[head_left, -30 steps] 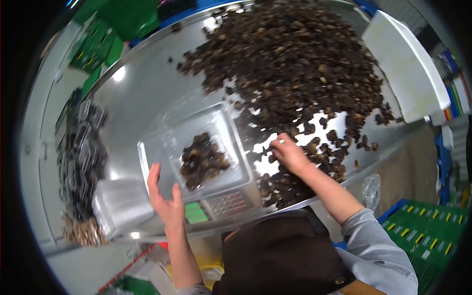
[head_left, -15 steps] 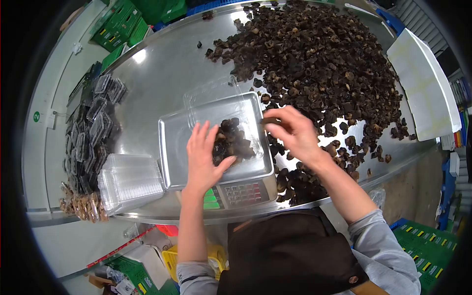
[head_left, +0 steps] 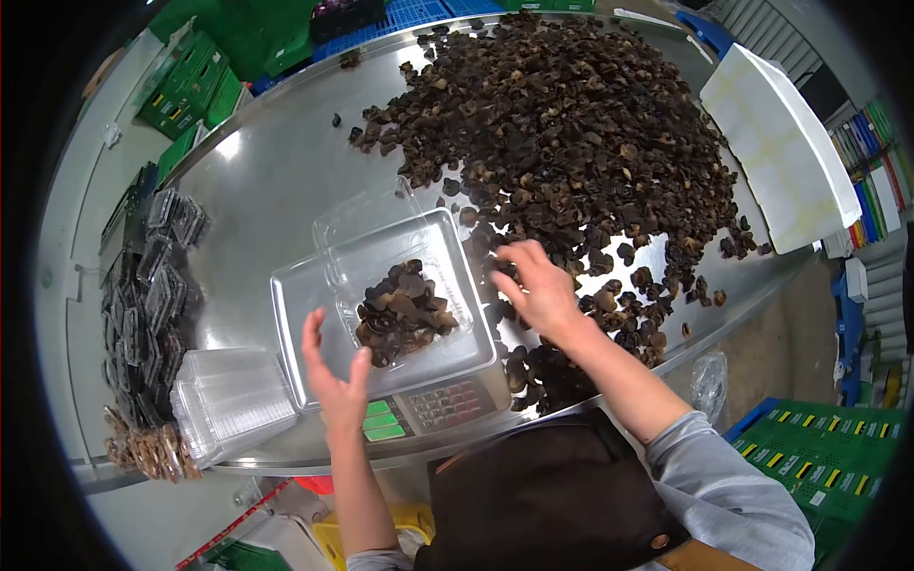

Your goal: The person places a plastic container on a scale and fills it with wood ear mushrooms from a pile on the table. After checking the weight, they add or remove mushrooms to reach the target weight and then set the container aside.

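Observation:
A clear plastic clamshell box (head_left: 464, 309) lies with its lid folded back on the metal tray of a scale (head_left: 307, 303). Dark brown, wrinkled mushroom pieces, apparently wood ear (head_left: 405, 314), are heaped inside it. My left hand (head_left: 338, 381) is open at the box's near left side, thumb and fingers apart and holding nothing. Just right of the scale, my right hand (head_left: 545, 297) hovers at the loose pieces, thumb and forefinger apart. Dark pieces show around its fingertips; I make out none held.
A large mushroom pile (head_left: 571, 143) covers the far right of the steel table (head_left: 276, 190). Nested clear boxes (head_left: 233, 400) stand left of the scale, beside stacked filled packs (head_left: 143, 314). A white foam box (head_left: 776, 152) borders the right edge.
My left hand has drawn back from the heap in the box, towards me. My right hand has moved from the scale's edge onto the loose pieces. The view has shifted slightly.

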